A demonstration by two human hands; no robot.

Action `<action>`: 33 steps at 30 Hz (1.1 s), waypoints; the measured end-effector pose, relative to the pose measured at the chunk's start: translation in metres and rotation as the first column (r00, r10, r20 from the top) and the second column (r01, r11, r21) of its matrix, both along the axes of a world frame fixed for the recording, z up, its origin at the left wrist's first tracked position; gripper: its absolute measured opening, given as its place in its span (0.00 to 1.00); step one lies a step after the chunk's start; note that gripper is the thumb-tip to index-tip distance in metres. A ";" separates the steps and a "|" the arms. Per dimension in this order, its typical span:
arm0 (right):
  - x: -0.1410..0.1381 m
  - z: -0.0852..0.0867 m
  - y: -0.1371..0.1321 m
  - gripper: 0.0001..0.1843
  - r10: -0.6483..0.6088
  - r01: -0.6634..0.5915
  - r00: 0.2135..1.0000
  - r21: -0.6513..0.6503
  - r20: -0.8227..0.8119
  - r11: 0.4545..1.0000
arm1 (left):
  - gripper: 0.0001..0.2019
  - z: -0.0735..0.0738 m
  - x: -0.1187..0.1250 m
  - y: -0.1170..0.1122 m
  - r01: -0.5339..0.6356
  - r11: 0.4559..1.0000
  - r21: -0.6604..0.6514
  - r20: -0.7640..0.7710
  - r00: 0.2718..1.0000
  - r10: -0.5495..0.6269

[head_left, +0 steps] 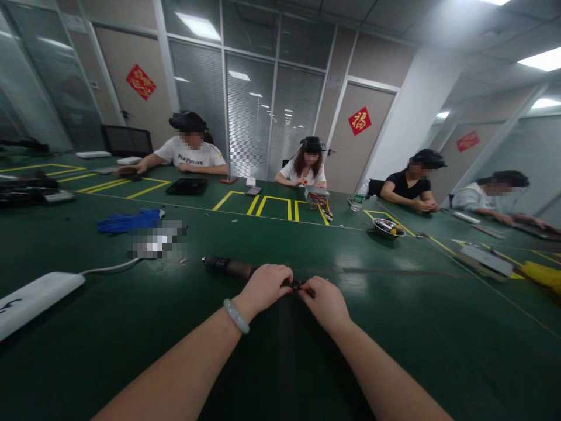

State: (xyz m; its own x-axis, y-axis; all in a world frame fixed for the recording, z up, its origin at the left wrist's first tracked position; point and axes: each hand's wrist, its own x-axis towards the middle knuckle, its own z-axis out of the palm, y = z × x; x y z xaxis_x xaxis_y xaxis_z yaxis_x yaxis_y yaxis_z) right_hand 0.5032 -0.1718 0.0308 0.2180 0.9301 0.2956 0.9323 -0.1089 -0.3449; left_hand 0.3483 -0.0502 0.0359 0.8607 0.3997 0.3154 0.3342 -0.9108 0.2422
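Green, yellow-taped desk (416, 351) fills the foreground. Fingers of the left hand (266, 286) and right hand (328, 301) pinch a small dark piece (296, 285); a brown-black cylindrical tool (225, 266) lies by the left.

Your green table (438, 339), marked with yellow lines (277, 199), fills the foreground. At your twelve o'clock stands a glass wall (249, 117) with blinds. A closed door (116, 52) sits at eleven; another door (344, 126), at one, adjoins a white pillar (416, 111). A ceiling light (543, 57) glows at two.
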 end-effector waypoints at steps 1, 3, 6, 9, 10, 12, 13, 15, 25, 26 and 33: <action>0.000 -0.001 0.001 0.06 -0.002 0.002 1.000 0.008 0.000 1.000 | 0.07 0.000 0.000 0.000 0.000 1.000 -0.005 0.003 1.000 0.000; 0.000 -0.003 0.004 0.05 0.000 0.000 1.000 0.022 -0.004 1.000 | 0.07 0.000 0.000 0.001 -0.006 1.000 -0.015 0.008 1.000 0.006; 0.000 -0.006 0.007 0.05 0.023 -0.022 0.999 0.032 -0.033 0.999 | 0.07 0.000 0.001 0.002 -0.011 0.999 -0.035 0.016 1.000 0.011; 0.000 -0.007 0.007 0.05 0.035 -0.031 0.996 0.048 -0.086 0.998 | 0.08 -0.001 0.001 0.003 -0.002 0.999 -0.038 0.028 1.000 0.003; -0.001 -0.007 0.007 0.05 0.037 -0.032 0.994 0.056 -0.102 0.998 | 0.08 -0.001 0.001 0.002 -0.002 0.999 -0.034 0.033 0.999 0.003; -0.001 -0.006 0.006 0.05 0.048 -0.039 0.991 0.068 -0.126 0.997 | 0.08 -0.001 0.001 0.002 -0.007 0.999 -0.032 0.037 0.999 0.008; -0.001 -0.006 0.006 0.04 0.050 -0.041 0.990 0.072 -0.131 0.997 | 0.08 -0.001 0.001 0.002 -0.009 0.999 -0.032 0.039 0.999 0.011; -0.002 -0.006 0.006 0.04 0.043 -0.034 0.991 0.075 -0.128 0.997 | 0.08 -0.001 0.001 0.002 -0.013 0.999 -0.034 0.044 0.999 0.014; 0.000 -0.014 0.009 0.04 0.032 -0.025 0.996 0.076 -0.083 0.997 | 0.07 -0.005 -0.002 0.010 0.065 0.997 -0.037 0.051 0.997 -0.063; 0.000 -0.014 0.010 0.04 0.034 -0.028 0.996 0.080 -0.085 0.996 | 0.07 -0.005 -0.003 0.011 0.074 0.997 -0.033 0.054 0.996 -0.072; 0.001 -0.014 0.008 0.03 0.061 -0.049 0.993 0.124 -0.099 0.991 | 0.04 -0.005 -0.004 0.010 0.082 0.996 -0.021 0.059 0.995 -0.081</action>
State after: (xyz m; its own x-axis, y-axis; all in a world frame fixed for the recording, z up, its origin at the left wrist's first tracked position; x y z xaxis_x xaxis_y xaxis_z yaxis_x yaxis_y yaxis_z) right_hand 0.5041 -0.1636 0.0166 0.2023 0.9003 0.3854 0.8950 -0.0102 -0.4460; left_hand 0.3446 -0.0402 0.0310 0.8711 0.3369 0.3572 0.2438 -0.9282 0.2810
